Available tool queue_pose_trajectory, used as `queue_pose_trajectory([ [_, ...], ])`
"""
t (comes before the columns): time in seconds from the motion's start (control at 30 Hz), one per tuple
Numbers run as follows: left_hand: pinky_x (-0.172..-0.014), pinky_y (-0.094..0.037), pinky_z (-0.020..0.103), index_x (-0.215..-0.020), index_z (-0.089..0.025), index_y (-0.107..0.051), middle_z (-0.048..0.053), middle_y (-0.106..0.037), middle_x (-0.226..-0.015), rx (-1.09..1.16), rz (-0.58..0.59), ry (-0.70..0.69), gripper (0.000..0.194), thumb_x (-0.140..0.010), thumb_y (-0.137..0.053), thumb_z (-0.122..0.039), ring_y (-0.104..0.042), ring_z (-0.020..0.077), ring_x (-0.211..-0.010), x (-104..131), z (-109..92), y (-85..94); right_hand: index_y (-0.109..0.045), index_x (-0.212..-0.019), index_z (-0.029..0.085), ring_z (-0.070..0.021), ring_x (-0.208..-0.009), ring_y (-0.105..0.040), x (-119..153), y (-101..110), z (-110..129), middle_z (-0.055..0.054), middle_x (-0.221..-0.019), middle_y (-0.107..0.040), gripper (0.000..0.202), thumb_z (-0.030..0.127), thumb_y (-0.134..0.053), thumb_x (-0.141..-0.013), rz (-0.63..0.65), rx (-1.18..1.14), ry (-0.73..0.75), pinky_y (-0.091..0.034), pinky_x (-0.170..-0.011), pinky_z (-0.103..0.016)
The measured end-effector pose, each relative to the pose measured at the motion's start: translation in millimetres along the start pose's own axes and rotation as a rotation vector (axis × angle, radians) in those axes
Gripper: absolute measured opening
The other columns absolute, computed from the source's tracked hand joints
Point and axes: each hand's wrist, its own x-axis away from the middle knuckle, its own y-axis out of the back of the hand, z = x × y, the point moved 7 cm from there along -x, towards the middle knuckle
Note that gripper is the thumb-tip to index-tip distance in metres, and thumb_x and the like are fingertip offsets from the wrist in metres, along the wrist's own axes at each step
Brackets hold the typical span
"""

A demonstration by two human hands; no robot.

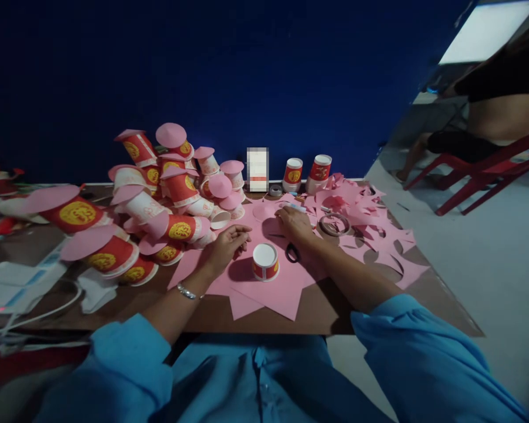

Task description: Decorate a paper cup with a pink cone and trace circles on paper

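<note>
A short red-and-white paper cup (265, 269) with a yellow emblem stands upside down on layered pink paper sheets (286, 299). Left of it, my left hand (230, 247) hovers with its fingers loosely bent and apart, nothing visible in them. My right hand (294, 224) lies palm down beyond the cup, fingers curled together; whatever lies under the fingertips is hidden. Just left of those fingertips is a flat pink paper cone (263, 211). Scissors with black handles (292, 253) rest on the paper below my right wrist. A white tube or marker (298, 207) shows behind that hand.
Paper cups with pink cone hats (180, 188) are heaped at left. Two cup stacks (293, 174) stand by the blue wall. Pink offcuts (361, 214) and a tape roll (335, 224) lie at right. Cables and a power strip (26, 282) sit at far left. A person sits on a red chair (476, 173).
</note>
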Motion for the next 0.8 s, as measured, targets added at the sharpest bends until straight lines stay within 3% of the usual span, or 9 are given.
queue_pose_trajectory([
  [0.2, -0.047, -0.044, 0.020, -0.097, -0.016, -0.070, -0.001, -0.066, -0.073, -0.037, 0.065, -0.007, 0.037, -0.072, -0.080, -0.041, -0.056, 0.0089, -0.054, -4.4, 5.1, -4.3, -0.075, -0.123, 0.020, -0.0249, -0.116, -0.070, -3.4, 38.4, -2.7, -0.013, -0.130, -0.076, 0.035, 0.029, -0.045, -0.109, 0.007, 0.026, -0.007, -0.049, -0.087, -0.031],
  [0.4, -0.056, -0.051, 0.022, -0.098, -0.019, -0.071, -0.001, -0.067, -0.074, -0.097, 0.065, -0.093, 0.031, -0.076, -0.077, -0.039, -0.062, 0.0120, -0.063, -1.4, 0.7, -3.2, -0.075, -0.125, 0.017, -0.0260, -0.112, -0.071, 12.9, 83.0, -26.5, -0.014, -0.129, -0.076, 0.037, 0.028, -0.044, -0.109, -0.005, 0.095, -0.122, -0.047, -0.083, -0.031],
  [0.57, -0.057, -0.049, 0.022, -0.104, -0.020, -0.074, 0.004, -0.073, -0.085, -0.293, 0.028, -0.286, 0.024, -0.086, -0.067, -0.036, -0.066, 0.0140, -0.070, 5.0, -14.8, -3.4, -0.077, -0.119, 0.015, -0.0260, -0.107, -0.072, 46.4, 77.1, -46.1, -0.015, -0.122, -0.076, 0.037, 0.027, -0.043, -0.109, 0.019, 0.156, -0.224, -0.048, -0.081, -0.031],
  [0.67, -0.057, -0.049, 0.022, -0.103, -0.020, -0.074, 0.005, -0.075, -0.089, -0.303, 0.019, -0.307, 0.023, -0.087, -0.066, -0.035, -0.066, 0.0146, -0.071, 5.0, -17.3, -2.8, -0.078, -0.115, 0.016, -0.0263, -0.111, -0.071, 57.9, 64.8, -48.7, -0.015, -0.121, -0.075, 0.036, 0.026, -0.045, -0.109, 0.045, 0.177, -0.227, -0.049, -0.083, -0.031],
  [0.8, -0.054, -0.046, 0.021, -0.103, -0.020, -0.073, 0.005, -0.076, -0.090, -0.277, -0.004, -0.314, 0.025, -0.086, -0.066, -0.036, -0.066, 0.0145, -0.071, 3.0, -18.0, -0.9, -0.078, -0.117, 0.014, -0.0292, -0.124, -0.064, 52.6, 52.4, -44.5, -0.018, -0.127, -0.073, 0.033, 0.028, -0.049, -0.107, 0.056, 0.196, -0.201, -0.050, -0.094, -0.034],
])
